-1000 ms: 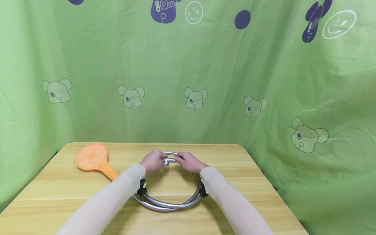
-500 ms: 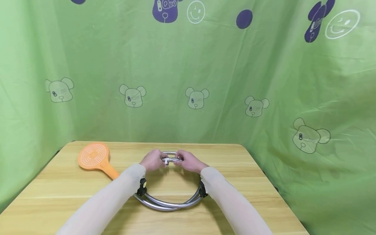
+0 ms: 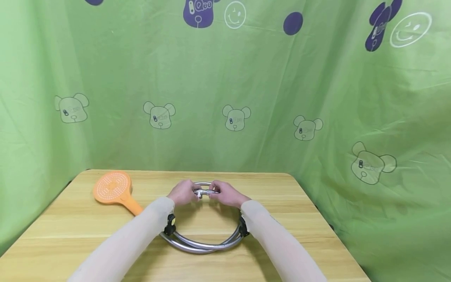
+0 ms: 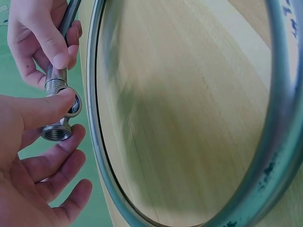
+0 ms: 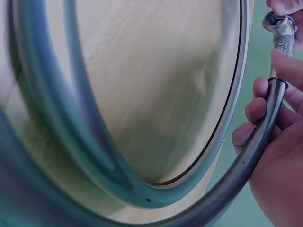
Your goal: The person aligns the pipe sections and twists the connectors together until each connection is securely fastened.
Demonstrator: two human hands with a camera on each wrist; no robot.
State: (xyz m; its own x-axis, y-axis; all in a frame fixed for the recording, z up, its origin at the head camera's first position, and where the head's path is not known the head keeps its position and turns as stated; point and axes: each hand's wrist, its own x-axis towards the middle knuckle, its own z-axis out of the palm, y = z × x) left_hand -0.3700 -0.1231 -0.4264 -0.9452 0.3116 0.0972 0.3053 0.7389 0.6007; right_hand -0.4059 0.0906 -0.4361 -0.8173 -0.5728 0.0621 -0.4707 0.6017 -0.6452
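Note:
A coiled chrome shower hose [image 3: 201, 251] lies in loops on the table between the forearms. At the far side of the loops, my left hand [image 3: 184, 192] pinches a small chrome tee fitting [image 4: 57, 132] with thumb and fingers. In the left wrist view, its threaded openings face the left hand. My right hand [image 3: 228, 193] holds the hose's end, fingers curled round the tube just below its black ring [image 5: 278, 82]. The hose end and the fitting stand in line, joined at the threaded part. To the left, an orange shower head [image 3: 112, 187] lies face up, its handle partly behind the left forearm.
The wooden table [image 3: 282, 219] has rounded far corners and reaches back to a green curtain [image 3: 197, 149] with bear prints, which also hangs along both sides. Each wrist wears a black camera mount [image 3: 170, 225]. Large hose loops fill much of both wrist views.
The right hand's fingers have shifted slightly on the hose end, so more of the metal beside the fitting shows. The head view has moved a little. The left hand keeps its hold.

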